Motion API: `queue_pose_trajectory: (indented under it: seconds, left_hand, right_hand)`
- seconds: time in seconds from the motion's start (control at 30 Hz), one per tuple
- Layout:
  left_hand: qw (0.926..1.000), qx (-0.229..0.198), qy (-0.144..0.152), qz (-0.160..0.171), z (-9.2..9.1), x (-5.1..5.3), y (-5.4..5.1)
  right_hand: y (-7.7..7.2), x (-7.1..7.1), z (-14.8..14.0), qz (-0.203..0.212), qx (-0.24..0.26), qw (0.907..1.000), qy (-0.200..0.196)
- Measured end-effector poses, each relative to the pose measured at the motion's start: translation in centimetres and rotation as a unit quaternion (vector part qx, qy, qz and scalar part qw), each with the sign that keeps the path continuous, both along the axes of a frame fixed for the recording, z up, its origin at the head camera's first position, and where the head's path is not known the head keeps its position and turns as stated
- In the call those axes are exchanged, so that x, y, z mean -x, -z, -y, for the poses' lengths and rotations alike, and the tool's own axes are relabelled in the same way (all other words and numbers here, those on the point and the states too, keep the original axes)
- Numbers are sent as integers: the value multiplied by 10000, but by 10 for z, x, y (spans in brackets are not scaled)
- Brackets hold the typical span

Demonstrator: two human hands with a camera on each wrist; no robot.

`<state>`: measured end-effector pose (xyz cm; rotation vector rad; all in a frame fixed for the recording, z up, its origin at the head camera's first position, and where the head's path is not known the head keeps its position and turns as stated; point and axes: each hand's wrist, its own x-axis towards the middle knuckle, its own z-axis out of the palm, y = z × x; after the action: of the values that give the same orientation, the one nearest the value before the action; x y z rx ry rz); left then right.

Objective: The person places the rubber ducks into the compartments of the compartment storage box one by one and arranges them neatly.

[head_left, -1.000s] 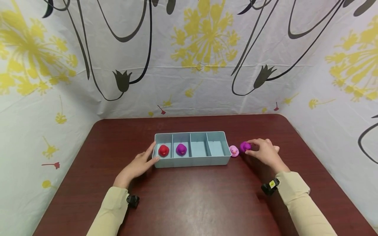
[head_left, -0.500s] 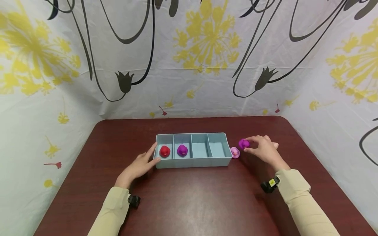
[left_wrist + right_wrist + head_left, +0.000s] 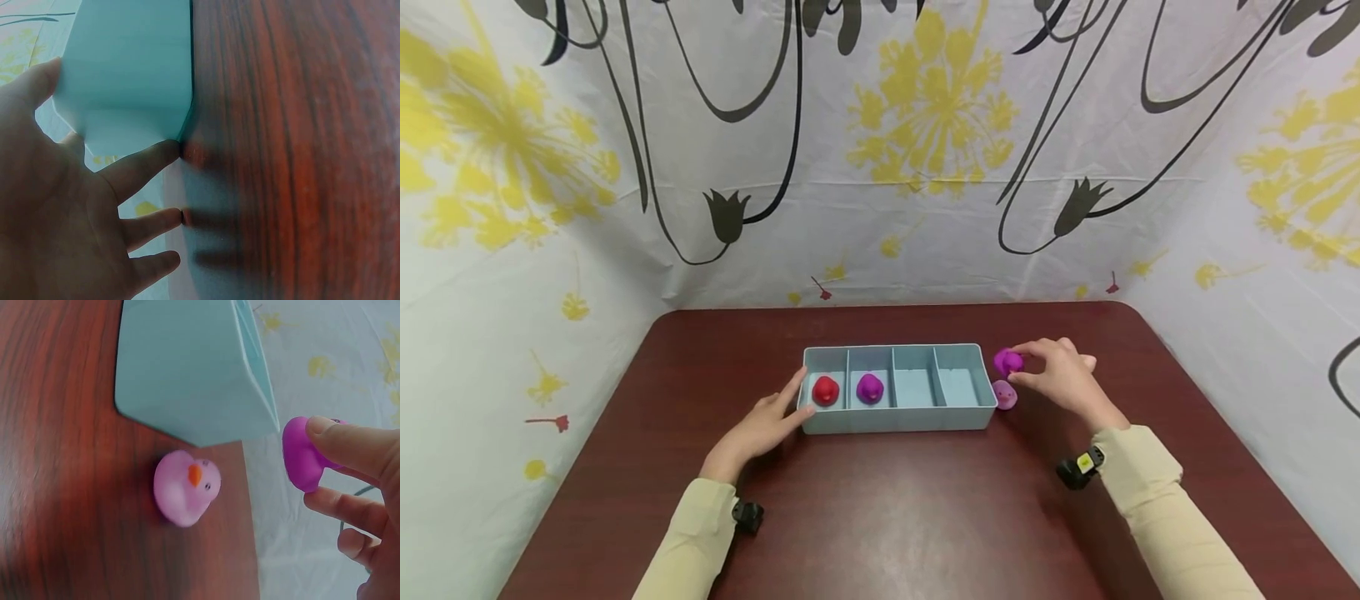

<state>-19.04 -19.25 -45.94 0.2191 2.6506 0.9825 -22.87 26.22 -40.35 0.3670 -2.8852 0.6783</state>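
A pale blue divided box [image 3: 898, 419] stands on the table. A red rubber duck [image 3: 825, 391] sits in its leftmost compartment, a purple one [image 3: 870, 388] in the compartment beside it. My left hand [image 3: 762, 425] touches the box's left end, fingers spread and fairly straight, as the left wrist view also shows. Past the box's right end, my right hand [image 3: 1060, 377] pinches another purple rubber duck [image 3: 303, 453] between thumb and fingers, raised off the table. Below it, a pink rubber duck [image 3: 184, 489] with an orange beak rests on the table close to the box's right end.
The dark red-brown table [image 3: 887, 517] has rounded far corners. White cloth [image 3: 820, 150] with yellow and grey flower prints hangs behind it and at both sides. Each wrist carries a small black camera [image 3: 748, 517].
My right hand has lifted the purple duck and carried it left, toward the box's right end. My left hand stays at the box. The head view has shifted slightly.
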Motion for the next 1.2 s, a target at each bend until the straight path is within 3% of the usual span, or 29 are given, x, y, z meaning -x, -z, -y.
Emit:
queue_pose_trajectory:
  seconds: [1.2]
  left_hand:
    - [9999,-82,-60,38,-1,-1,1]
  right_hand:
    - [-6,7,67,168,111,9983,-551]
